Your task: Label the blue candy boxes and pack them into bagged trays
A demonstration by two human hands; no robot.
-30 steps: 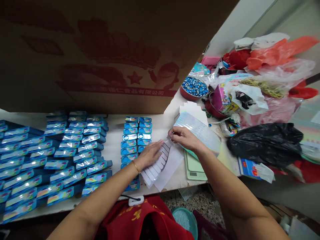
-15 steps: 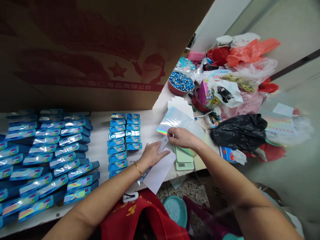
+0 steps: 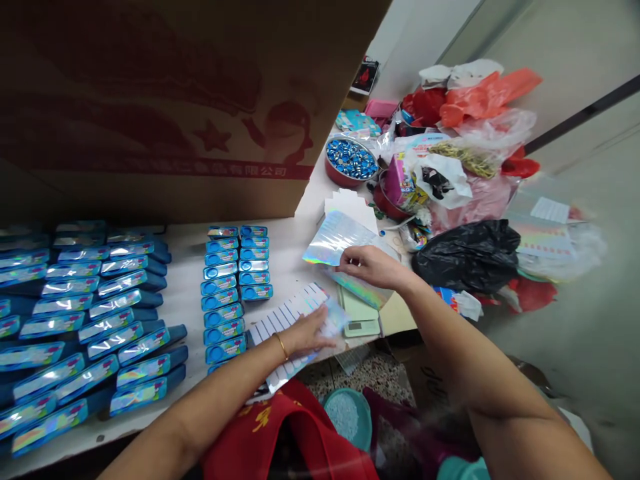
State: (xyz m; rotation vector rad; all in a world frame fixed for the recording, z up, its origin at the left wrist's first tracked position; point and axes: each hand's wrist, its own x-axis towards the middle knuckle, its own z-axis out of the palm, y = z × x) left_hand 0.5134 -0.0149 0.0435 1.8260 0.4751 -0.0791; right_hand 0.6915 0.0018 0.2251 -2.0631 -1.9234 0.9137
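Note:
My left hand (image 3: 307,331) lies with its fingers spread on a shiny label sheet (image 3: 290,317) marked with rows of white strips, near the table's front edge. To its right, my right hand (image 3: 373,265) is closed, its fingertips curled together over an iridescent sheet (image 3: 363,287). Whether it pinches that sheet is hidden. Another glossy holographic sheet (image 3: 335,237) lies just beyond that hand. Under the sheets, a pale green scale (image 3: 363,327) shows partly. Left of my left hand, small blue cases (image 3: 223,313) stand in two columns.
Many more blue cases (image 3: 105,303) cover the table's left side. A large cardboard box (image 3: 165,133) rises at the back. A red bowl of blue caps (image 3: 351,162) stands at back right, near a black plastic bag (image 3: 467,257) and other bags. A turquoise basin (image 3: 367,423) sits below.
The sheet under my left hand now shows its striped face instead of a plain white one. My right hand has drawn apart from my left. The view has shifted slightly.

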